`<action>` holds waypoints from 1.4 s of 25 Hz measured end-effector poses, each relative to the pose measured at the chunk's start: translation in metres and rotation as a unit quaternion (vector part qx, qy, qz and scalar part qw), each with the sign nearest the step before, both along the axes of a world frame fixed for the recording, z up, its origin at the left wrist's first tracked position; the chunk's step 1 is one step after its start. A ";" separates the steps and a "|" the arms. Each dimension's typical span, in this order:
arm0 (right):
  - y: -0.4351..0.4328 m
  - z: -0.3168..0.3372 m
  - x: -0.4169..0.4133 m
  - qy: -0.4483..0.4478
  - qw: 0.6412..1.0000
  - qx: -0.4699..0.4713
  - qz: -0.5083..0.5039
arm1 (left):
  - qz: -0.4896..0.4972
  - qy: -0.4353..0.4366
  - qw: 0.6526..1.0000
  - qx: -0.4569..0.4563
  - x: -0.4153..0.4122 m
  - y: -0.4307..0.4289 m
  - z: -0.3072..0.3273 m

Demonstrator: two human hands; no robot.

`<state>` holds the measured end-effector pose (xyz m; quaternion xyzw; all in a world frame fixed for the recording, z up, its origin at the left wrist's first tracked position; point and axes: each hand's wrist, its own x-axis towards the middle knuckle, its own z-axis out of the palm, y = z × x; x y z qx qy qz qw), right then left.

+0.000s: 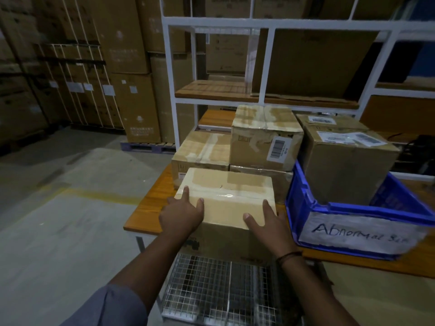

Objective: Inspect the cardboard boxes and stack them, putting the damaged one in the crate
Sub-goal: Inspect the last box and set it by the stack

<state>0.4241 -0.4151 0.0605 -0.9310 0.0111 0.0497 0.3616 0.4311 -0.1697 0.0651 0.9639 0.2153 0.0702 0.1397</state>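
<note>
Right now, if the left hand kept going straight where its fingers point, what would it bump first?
The left hand presses the near box at its left end. Going straight on past it, it would probably bump the taped box behind first, though depth is hard to judge.

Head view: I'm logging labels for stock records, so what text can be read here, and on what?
"Abnormal" then a blurred word starting "S": handwritten on the white sheet on the blue crate.
Barcode label on the upper stacked box: digits too small.
Shipping labels on the box in the crate: blurred.
Dark print on the front of the near box: unreadable.
</note>
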 end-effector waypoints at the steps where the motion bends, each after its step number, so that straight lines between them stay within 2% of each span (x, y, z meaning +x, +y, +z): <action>1: 0.000 0.002 -0.002 -0.008 1.000 0.011 -0.009 | -0.004 0.002 1.000 0.004 -0.002 0.001 0.008; 3: 0.000 0.024 -0.001 -0.072 0.995 0.048 -0.043 | -0.008 -0.068 0.998 -0.002 -0.001 0.006 0.035; 6: 0.003 0.067 0.015 -0.229 0.964 0.080 -0.107 | -0.029 -0.248 0.966 -0.071 0.013 0.018 0.083; 8: 0.016 0.083 0.022 -0.259 0.958 0.051 -0.113 | -0.099 -0.285 0.945 -0.123 0.022 0.022 0.095; 9: 0.022 0.085 0.028 -0.246 0.963 0.004 -0.106 | -0.140 -0.251 0.949 -0.129 0.025 0.021 0.095; 11: 0.036 0.079 0.038 -0.185 0.969 -0.149 -0.069 | -0.210 -0.112 0.971 -0.022 0.034 0.017 0.080; 12: 0.043 0.078 0.040 -0.148 0.965 -0.211 -0.051 | -0.228 -0.058 0.971 0.031 0.039 0.015 0.074; 13: 0.049 0.078 0.043 -0.121 0.962 -0.240 -0.043 | -0.238 -0.032 0.969 0.057 0.045 0.015 0.070; 15: 0.066 0.087 0.046 -0.099 0.961 -0.257 -0.023 | -0.250 -0.016 0.966 0.065 0.056 0.016 0.071; 18: 0.095 0.084 0.046 -0.108 0.950 -0.281 0.079 | -0.260 0.030 0.963 0.068 0.067 0.018 0.071; 20: 0.103 0.083 0.048 -0.119 0.946 -0.282 0.110 | -0.262 0.048 0.962 0.068 0.075 0.019 0.072; 31: 0.091 0.089 0.059 -0.104 0.941 -0.291 0.138 | -0.272 0.044 0.959 0.070 0.087 0.022 0.071; 35: 0.078 0.087 0.059 -0.095 0.947 -0.287 0.110 | -0.264 0.045 0.961 0.072 0.085 0.023 0.070</action>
